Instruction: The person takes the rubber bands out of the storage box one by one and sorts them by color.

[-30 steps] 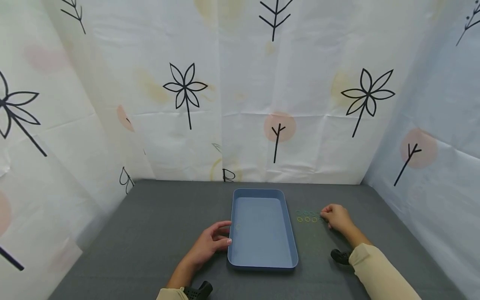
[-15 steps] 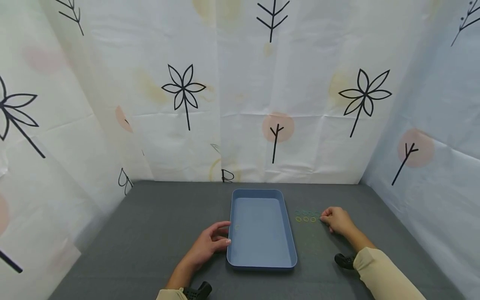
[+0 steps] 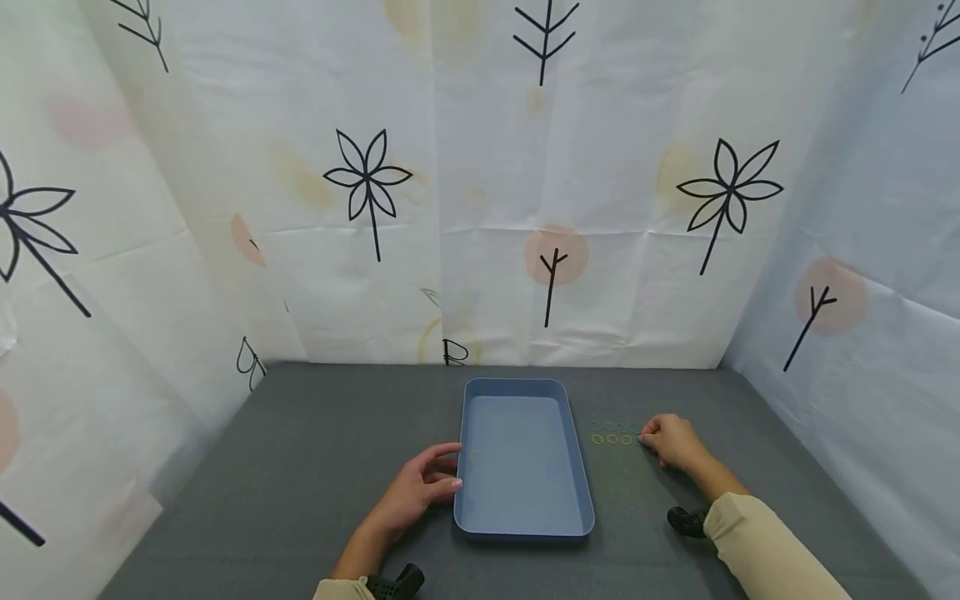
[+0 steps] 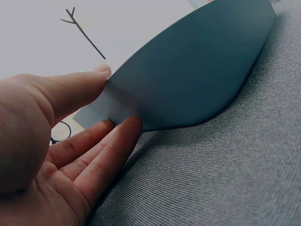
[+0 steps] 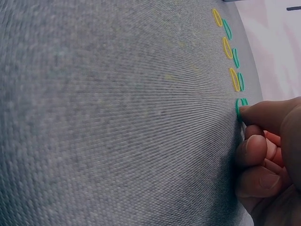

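A shallow blue rectangular tray (image 3: 525, 467) lies on the grey cloth. My left hand (image 3: 422, 482) is at its left wall, fingers fairly straight; in the left wrist view the thumb (image 4: 89, 87) meets the rim and the fingertips touch the outer wall. One small yellow rubber band (image 3: 474, 455) lies inside the tray near that side. To the tray's right, my right hand (image 3: 677, 439) pinches a thin green rubber band (image 5: 238, 109) at the cloth, other fingers curled. Beside it lie a row of yellow rubber bands (image 5: 233, 79) and a row of green ones (image 5: 235, 57).
Grey cloth (image 3: 337, 433) covers the table. Patterned white sheets (image 3: 480, 283) stand along the back and both sides. A dark wrist device (image 3: 686, 518) shows below my right hand, and another (image 3: 397, 582) on my left wrist.
My right hand has shifted slightly toward me, its fingertips staying by the end of the rows. The head view has drifted a little; left hand and tray hold their places.
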A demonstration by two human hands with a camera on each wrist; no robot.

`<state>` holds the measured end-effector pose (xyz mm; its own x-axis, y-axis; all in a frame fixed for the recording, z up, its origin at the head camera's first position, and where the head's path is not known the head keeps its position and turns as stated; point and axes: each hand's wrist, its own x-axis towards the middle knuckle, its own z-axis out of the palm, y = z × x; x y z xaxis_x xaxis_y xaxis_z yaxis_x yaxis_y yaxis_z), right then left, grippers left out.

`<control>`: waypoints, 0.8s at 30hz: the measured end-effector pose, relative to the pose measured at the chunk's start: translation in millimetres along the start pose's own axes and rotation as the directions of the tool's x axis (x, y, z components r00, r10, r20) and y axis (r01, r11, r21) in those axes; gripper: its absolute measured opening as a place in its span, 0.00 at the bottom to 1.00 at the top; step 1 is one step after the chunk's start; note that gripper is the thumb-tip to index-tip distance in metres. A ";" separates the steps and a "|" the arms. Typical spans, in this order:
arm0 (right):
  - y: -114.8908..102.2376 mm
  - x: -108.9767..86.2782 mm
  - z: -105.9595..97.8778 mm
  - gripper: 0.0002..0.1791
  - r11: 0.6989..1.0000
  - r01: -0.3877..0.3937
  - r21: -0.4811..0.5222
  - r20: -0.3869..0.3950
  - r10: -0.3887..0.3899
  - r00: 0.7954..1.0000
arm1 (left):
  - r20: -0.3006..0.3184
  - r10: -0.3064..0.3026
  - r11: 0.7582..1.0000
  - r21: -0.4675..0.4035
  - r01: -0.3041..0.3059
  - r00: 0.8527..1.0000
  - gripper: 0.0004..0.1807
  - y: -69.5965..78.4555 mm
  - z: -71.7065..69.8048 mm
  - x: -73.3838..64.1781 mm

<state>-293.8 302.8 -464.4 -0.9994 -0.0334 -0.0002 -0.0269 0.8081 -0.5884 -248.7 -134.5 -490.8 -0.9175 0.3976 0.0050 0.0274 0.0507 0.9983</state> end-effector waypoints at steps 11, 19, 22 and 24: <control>0.2 2.3 0.0 0.07 1.000 0.014 0.003 0.031 -0.014 0.999 | 0.001 -0.006 1.000 -0.007 0.006 1.000 0.31 1.0 -0.5 -0.9; 4.0 4.3 -1.2 0.07 0.999 0.032 0.025 0.055 -0.033 0.998 | 0.010 -0.007 1.000 -0.026 0.007 1.000 0.31 4.4 -0.7 -4.1; 6.5 3.3 -3.9 0.07 0.999 0.041 0.036 0.051 -0.043 0.998 | 0.011 -0.010 1.000 -0.028 0.010 1.000 0.31 4.8 -0.3 -3.5; 8.2 2.8 -6.0 0.07 0.998 0.036 0.042 0.045 -0.038 0.998 | 0.011 -0.010 0.999 -0.033 0.010 1.000 0.31 5.3 0.0 -3.2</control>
<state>-297.0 312.8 -464.4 -0.9958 -0.0905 -0.0141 -0.0622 0.7811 -0.6213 -245.6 -135.5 -485.5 -0.9133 0.4072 -0.0056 0.0050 0.0249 0.9997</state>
